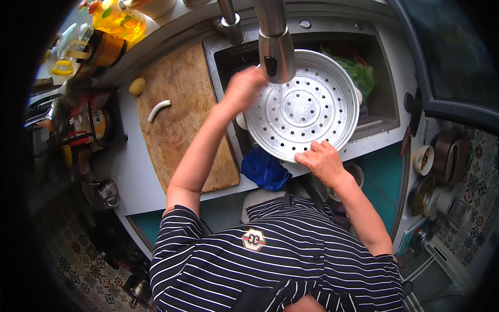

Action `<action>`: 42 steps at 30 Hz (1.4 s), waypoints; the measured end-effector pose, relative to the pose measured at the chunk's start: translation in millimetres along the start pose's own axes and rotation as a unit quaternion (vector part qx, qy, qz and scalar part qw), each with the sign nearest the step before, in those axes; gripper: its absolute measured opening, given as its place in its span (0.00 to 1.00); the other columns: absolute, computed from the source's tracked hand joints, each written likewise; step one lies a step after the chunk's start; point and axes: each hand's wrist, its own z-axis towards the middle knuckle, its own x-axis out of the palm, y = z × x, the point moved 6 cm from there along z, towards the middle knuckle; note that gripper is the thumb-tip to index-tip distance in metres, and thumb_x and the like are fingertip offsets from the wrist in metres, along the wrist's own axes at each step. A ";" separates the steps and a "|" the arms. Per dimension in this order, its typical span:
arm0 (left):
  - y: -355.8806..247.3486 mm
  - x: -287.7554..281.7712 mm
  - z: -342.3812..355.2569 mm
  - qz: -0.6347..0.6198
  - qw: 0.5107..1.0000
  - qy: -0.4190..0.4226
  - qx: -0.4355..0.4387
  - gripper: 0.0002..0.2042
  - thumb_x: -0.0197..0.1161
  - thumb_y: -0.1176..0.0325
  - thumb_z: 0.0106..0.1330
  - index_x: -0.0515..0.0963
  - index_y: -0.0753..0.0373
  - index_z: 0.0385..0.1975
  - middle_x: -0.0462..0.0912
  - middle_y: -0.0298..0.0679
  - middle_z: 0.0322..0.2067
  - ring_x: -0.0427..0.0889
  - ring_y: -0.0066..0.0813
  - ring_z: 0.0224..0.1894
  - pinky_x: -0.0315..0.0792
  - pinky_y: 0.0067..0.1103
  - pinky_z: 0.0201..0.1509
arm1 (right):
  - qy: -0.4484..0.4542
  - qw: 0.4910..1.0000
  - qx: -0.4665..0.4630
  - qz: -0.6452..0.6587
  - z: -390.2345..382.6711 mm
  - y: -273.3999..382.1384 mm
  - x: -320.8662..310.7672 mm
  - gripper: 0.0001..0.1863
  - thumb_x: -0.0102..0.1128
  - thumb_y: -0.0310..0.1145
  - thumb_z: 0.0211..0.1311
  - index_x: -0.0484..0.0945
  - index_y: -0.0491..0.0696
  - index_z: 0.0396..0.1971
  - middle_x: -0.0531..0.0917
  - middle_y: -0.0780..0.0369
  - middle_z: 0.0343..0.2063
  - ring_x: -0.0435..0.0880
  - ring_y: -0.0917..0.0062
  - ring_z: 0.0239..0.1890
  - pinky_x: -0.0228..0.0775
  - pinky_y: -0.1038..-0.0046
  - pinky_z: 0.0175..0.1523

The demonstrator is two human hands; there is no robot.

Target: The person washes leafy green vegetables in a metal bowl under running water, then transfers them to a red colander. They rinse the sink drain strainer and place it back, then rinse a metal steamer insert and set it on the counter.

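A round metal steamer tray (304, 106) with many holes is tilted over the sink (384, 88). My left hand (244, 87) grips its left rim, just under the tap head (276, 54). My right hand (323, 161) holds the tray's lower rim near the sink's front edge. Green leafy vegetables (359, 73) lie in the sink behind the tray.
A wooden cutting board (182, 114) left of the sink carries a white piece of vegetable (158, 109); a potato (137, 86) sits at its corner. A blue cloth (265, 169) hangs on the counter's front edge. Oil bottles (112, 26) stand at the far left, bowls and pots (442, 156) at the right.
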 end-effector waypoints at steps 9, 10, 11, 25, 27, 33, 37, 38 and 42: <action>4.1 75.4 -46.5 0.256 0.933 0.245 -0.070 0.16 0.49 0.71 0.56 0.75 0.53 0.44 0.75 0.43 0.39 0.78 0.40 0.35 0.72 0.32 0.39 | 0.032 0.998 -0.056 0.024 4.6 3.5 11.8 0.06 0.53 0.31 0.44 0.72 0.58 0.25 0.70 0.72 0.12 0.72 0.79 0.24 0.60 0.76 0.29; 7.3 72.0 -43.7 0.272 0.919 0.270 -0.090 0.14 0.49 0.70 0.57 0.76 0.53 0.42 0.76 0.43 0.38 0.79 0.41 0.35 0.72 0.32 0.39 | 0.030 0.997 -0.065 0.042 6.5 4.5 12.2 0.06 0.53 0.31 0.44 0.72 0.58 0.25 0.70 0.72 0.12 0.72 0.78 0.24 0.60 0.76 0.29; 10.9 67.8 -38.4 0.287 0.904 0.296 -0.110 0.13 0.49 0.70 0.57 0.77 0.53 0.40 0.77 0.44 0.37 0.79 0.41 0.34 0.72 0.32 0.39 | 0.021 0.996 -0.054 0.065 7.9 1.7 11.6 0.07 0.53 0.31 0.44 0.72 0.58 0.26 0.70 0.71 0.12 0.72 0.78 0.24 0.60 0.75 0.29; 242.0 -139.7 73.3 0.016 0.933 -0.245 -0.263 0.19 0.49 0.53 0.58 0.79 0.61 0.35 0.80 0.48 0.35 0.77 0.46 0.43 0.68 0.30 0.48 | 0.006 0.859 0.202 0.471 32.8 -56.0 14.6 0.15 0.66 0.30 0.45 0.73 0.48 0.35 0.78 0.66 0.27 0.77 0.79 0.30 0.68 0.77 0.35; 206.4 -122.5 69.4 0.040 0.925 -0.241 -0.291 0.19 0.48 0.53 0.58 0.79 0.60 0.36 0.79 0.49 0.35 0.77 0.47 0.42 0.68 0.31 0.47 | -0.059 0.745 0.292 0.596 33.3 -78.6 25.8 0.16 0.67 0.27 0.46 0.73 0.44 0.36 0.77 0.71 0.30 0.73 0.90 0.32 0.67 0.83 0.37; 111.6 -103.2 35.9 0.064 0.923 -0.308 -0.221 0.18 0.50 0.58 0.60 0.74 0.62 0.45 0.79 0.48 0.39 0.77 0.45 0.44 0.69 0.29 0.48 | -0.273 0.509 0.334 0.745 42.9 -118.9 53.2 0.19 0.63 0.29 0.51 0.69 0.45 0.42 0.78 0.64 0.36 0.76 0.82 0.38 0.67 0.78 0.47; 117.2 -72.1 -13.8 -0.123 0.905 -0.370 -0.168 0.14 0.51 0.64 0.64 0.73 0.66 0.44 0.79 0.41 0.39 0.76 0.30 0.40 0.69 0.22 0.44 | -0.314 0.458 0.350 0.754 21.9 -135.7 48.7 0.30 0.63 0.43 0.52 0.67 0.43 0.51 0.76 0.63 0.44 0.73 0.77 0.46 0.62 0.73 0.54; 107.0 -55.5 -30.2 -0.168 0.895 -0.377 -0.170 0.12 0.51 0.66 0.65 0.73 0.67 0.43 0.79 0.38 0.38 0.76 0.24 0.38 0.69 0.19 0.41 | -0.322 0.430 0.366 0.760 3.9 -145.5 54.7 0.31 0.62 0.46 0.53 0.66 0.43 0.52 0.75 0.62 0.47 0.72 0.75 0.48 0.62 0.72 0.55; 54.5 6.1 -98.7 -0.296 0.873 -0.255 -0.292 0.09 0.53 0.66 0.64 0.74 0.65 0.33 0.78 0.37 0.33 0.74 0.19 0.31 0.69 0.15 0.35 | -0.366 0.379 0.398 0.751 -55.7 -159.8 41.3 0.35 0.58 0.51 0.55 0.62 0.44 0.56 0.68 0.58 0.55 0.67 0.69 0.56 0.58 0.64 0.61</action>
